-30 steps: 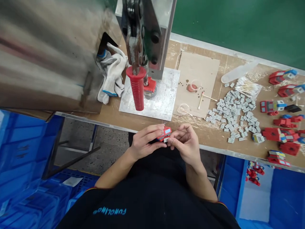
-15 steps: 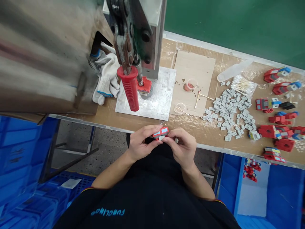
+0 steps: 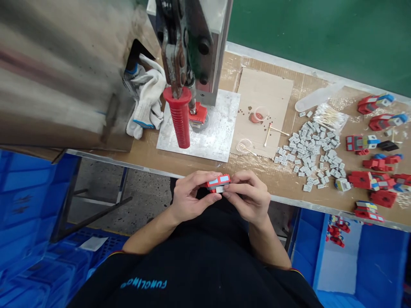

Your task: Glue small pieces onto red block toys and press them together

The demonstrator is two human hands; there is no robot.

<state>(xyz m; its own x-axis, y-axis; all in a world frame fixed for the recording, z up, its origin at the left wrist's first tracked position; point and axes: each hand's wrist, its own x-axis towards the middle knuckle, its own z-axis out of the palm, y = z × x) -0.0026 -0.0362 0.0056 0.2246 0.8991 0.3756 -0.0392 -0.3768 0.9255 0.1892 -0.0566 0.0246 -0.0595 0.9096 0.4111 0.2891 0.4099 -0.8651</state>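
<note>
In front of my body, near the table's front edge, my left hand (image 3: 189, 194) grips a small red toy part (image 3: 219, 181) with light-blue windows between thumb and fingers. A small grey-white piece (image 3: 220, 189) shows on the side of the toy part. My right hand (image 3: 250, 194) has its thumb and fingertips pressed together at the right end of that side, touching the grey-white piece. Its fingertips hide anything between them. Another red part (image 3: 198, 114) sits beneath the toggle clamp with the red handle (image 3: 180, 119), over a metal plate (image 3: 208, 143).
White gloves (image 3: 147, 98) lie left of the clamp. Right of it are cardboard (image 3: 266, 85) with small cups and cotton swabs, a pile of grey pieces (image 3: 310, 147) and red toy parts (image 3: 359, 179). Blue bins (image 3: 308, 239) stand below the table on both sides.
The red toy part has turned slightly and shifted a little right, showing more of the grey-white piece. My right fingers have moved along its side. The whole view has shifted slightly.
</note>
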